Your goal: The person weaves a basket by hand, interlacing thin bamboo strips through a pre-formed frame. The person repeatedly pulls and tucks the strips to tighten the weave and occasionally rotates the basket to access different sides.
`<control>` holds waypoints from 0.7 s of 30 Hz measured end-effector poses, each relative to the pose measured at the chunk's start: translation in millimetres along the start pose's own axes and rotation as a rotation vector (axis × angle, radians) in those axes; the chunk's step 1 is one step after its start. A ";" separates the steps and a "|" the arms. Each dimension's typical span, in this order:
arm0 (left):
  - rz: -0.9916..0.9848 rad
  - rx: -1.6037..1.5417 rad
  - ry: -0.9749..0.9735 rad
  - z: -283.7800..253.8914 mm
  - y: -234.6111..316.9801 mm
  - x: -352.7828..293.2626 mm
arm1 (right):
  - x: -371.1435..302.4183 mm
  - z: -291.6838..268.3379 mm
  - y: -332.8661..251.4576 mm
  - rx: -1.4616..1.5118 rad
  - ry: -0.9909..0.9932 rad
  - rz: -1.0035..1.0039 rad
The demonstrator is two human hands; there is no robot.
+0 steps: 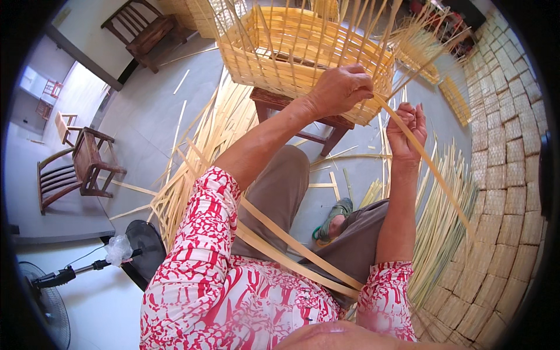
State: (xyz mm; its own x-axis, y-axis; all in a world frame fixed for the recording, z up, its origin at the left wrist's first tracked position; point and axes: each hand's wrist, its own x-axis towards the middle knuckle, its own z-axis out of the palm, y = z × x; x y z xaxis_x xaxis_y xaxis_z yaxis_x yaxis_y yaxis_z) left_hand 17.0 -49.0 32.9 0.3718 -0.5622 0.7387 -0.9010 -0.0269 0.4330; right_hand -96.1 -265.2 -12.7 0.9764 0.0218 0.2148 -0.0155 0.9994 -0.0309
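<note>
A partly woven bamboo basket (pixel 280 73) with tall upright stakes rests on a low wooden stool (pixel 273 99) in front of me. My left hand (pixel 341 88) is closed at the basket's near right corner, its fingertips pinching a long pale bamboo strip (pixel 434 169). From that corner the strip slants down to the right. My right hand (pixel 408 131) is raised beside it, fingers bent but apart, and the strip crosses in front of the palm. More bamboo strips (pixel 280 233) lie over my lap between my forearms.
Loose bamboo strips (pixel 204 134) cover the floor left of the stool, and greener ones (pixel 446 216) lie at right. Stacked woven pieces (pixel 496 157) line the right side. Wooden chairs (pixel 93 163) and a fan (pixel 44 303) stand at left.
</note>
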 end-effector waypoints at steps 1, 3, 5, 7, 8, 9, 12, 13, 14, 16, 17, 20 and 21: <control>0.011 -0.037 -0.010 -0.6 0.3 2.2 | 5.2 5.4 -4.2 -0.247 -0.104 0.020; 0.015 -0.011 -0.046 -6.7 -5.4 -1.6 | 14.2 45.5 38.6 -0.833 0.130 -0.222; 0.044 -0.035 -0.072 -0.8 -7.0 3.1 | 12.6 60.5 56.3 -1.249 0.179 -0.339; 0.074 -0.086 -0.084 -0.8 -14.8 2.3 | 17.3 57.1 57.3 -1.414 0.084 -0.293; 0.070 -0.124 -0.097 2.5 -19.3 1.8 | 17.8 56.8 57.3 -1.473 0.072 -0.273; 0.091 -0.112 -0.108 -0.6 -17.6 3.6 | 18.5 58.8 51.0 -1.539 0.016 -0.255; 0.083 -0.071 -0.148 -1.8 -12.2 5.4 | 18.3 56.6 46.8 -1.609 -0.006 -0.295; 0.088 -0.068 -0.146 -1.2 -13.6 6.0 | 19.2 57.6 49.0 -1.645 0.000 -0.329; 0.093 -0.065 -0.142 0.4 -14.6 6.6 | 18.7 58.4 52.3 -1.680 0.004 -0.362; 0.097 -0.047 -0.135 2.3 -14.6 6.2 | 14.4 62.1 58.8 -1.811 -0.009 -0.475; 0.096 -0.032 -0.132 1.8 -13.9 5.8 | 13.4 63.0 60.4 -1.912 -0.014 -0.526; 0.053 0.003 -0.121 5.7 -12.5 6.3 | 11.2 71.4 61.8 -2.094 0.052 -0.627; 0.051 -0.006 -0.139 5.5 -12.5 5.7 | 10.4 66.0 60.3 -2.079 0.107 -0.648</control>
State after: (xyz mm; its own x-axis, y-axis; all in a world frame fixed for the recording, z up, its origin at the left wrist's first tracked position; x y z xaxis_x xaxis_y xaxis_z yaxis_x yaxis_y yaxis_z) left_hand 29.2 -56.4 28.9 0.2902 -0.6718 0.6816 -0.9165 0.0098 0.3999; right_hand -101.1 -202.9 52.0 0.7549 -0.2871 0.5896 0.3485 -0.5860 -0.7315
